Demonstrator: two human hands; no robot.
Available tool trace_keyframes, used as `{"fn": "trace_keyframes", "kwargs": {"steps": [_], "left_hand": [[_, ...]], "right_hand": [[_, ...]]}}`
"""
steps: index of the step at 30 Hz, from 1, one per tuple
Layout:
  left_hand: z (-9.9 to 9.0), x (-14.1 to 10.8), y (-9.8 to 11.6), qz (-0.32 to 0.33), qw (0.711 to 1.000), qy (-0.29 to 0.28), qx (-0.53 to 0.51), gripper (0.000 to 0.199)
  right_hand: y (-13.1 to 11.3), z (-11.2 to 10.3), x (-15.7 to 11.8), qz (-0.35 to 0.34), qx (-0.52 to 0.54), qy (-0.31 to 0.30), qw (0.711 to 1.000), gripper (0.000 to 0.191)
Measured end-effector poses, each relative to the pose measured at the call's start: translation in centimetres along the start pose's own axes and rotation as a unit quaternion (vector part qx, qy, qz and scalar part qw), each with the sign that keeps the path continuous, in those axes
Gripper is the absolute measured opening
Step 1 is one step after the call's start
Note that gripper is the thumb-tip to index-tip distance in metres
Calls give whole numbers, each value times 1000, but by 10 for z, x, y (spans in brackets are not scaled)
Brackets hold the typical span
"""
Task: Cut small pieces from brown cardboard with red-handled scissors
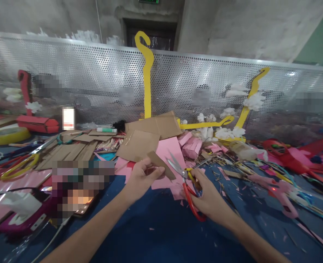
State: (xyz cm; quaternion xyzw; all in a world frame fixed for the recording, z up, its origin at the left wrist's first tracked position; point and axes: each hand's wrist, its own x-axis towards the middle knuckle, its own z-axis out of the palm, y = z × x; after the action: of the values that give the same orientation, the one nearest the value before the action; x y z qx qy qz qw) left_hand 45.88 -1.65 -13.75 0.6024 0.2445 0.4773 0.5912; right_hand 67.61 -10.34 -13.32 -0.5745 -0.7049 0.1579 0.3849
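My left hand (145,175) pinches a small strip of brown cardboard (161,166) between thumb and fingers. Close to its right, my right hand (205,193) is closed round the red and yellow handles of a pair of scissors (185,175). The scissor blades are parted and point up and left, near the strip; whether they touch it I cannot tell. Pink paper (170,149) lies behind both hands. Beyond it rest larger cardboard pieces (141,144), and a tall yellow hook-topped piece (148,80) stands upright at the back.
A perforated metal panel (95,84) closes off the table's far side. On the right lies a pink glue gun (279,190) with a lit red spot. Yellow tape (9,136), a glue stick (106,130) and a purple box with tissue (27,219) are on the left. Paper scraps litter the blue tabletop (150,241).
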Motion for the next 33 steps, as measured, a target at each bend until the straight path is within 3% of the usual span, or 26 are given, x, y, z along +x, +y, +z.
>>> {"fn": "trace_keyframes", "kwargs": {"steps": [3,8,16,26,33], "left_hand": [[0,2,5,29,999,-19,16,23],[1,2,13,83,994,-57,46,15],[-1,1,9,89,991,-47,86,3],[-2,0,6,114,989,-54,75,10],[-2,-1,3,116,990,-56,60,3]], "right_hand": [[2,1,0,-41,-28,1,999,23],[5,4,0,-43,-50,9,998,25],[6,1,0,-54,-44,2,998,30],[4,0,0,-54,-40,-9,998,24],[4,3,-1,-48,-19,-5,999,23]]}}
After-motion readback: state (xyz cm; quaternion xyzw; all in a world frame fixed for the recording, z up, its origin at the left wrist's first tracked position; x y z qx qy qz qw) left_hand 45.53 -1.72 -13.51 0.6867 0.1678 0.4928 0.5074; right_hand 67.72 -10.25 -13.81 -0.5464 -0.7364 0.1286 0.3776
